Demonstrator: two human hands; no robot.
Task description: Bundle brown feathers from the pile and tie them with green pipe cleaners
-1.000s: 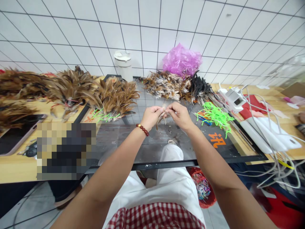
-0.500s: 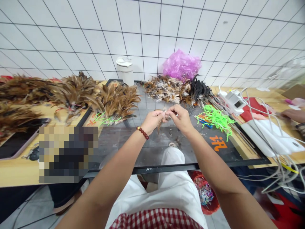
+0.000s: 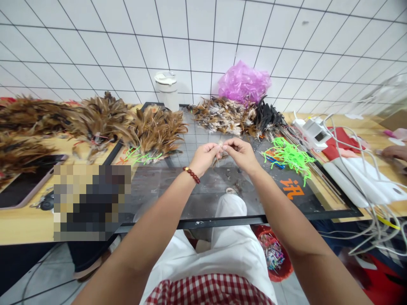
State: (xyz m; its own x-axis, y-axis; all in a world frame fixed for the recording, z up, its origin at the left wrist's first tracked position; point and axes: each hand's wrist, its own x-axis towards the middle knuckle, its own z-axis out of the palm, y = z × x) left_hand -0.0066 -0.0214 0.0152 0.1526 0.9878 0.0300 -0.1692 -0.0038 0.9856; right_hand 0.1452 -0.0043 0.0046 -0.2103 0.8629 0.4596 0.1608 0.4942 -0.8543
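Note:
My left hand [image 3: 205,157], with a dark red bead bracelet [image 3: 191,174] at its wrist, is closed in a pinch on a small bunch of brownish feathers [image 3: 220,161]. Fingertip to fingertip with it, my right hand [image 3: 240,154] pinches the pale end of the same bunch. Fingers cover most of the feathers. Both hands are above a dark glass-like work surface [image 3: 178,186]. Beyond them lies a pile of brown and white feathers [image 3: 222,116], with black feathers [image 3: 269,116] beside it. To the right is a heap of bright green cords [image 3: 288,154].
Brown feather bundles [image 3: 155,131] cover the left side, near a white lidded cup [image 3: 168,91]. A purple plastic bag [image 3: 244,82] is against the tiled wall. White devices and cables [image 3: 359,180] crowd the right; another person's hand [image 3: 396,152] shows there. A red bin [image 3: 280,271] is below.
Both hands stay together in nearly the same place, with small finger movements. Less of the feather bunch shows below the fingers now. The whole view has shifted slightly.

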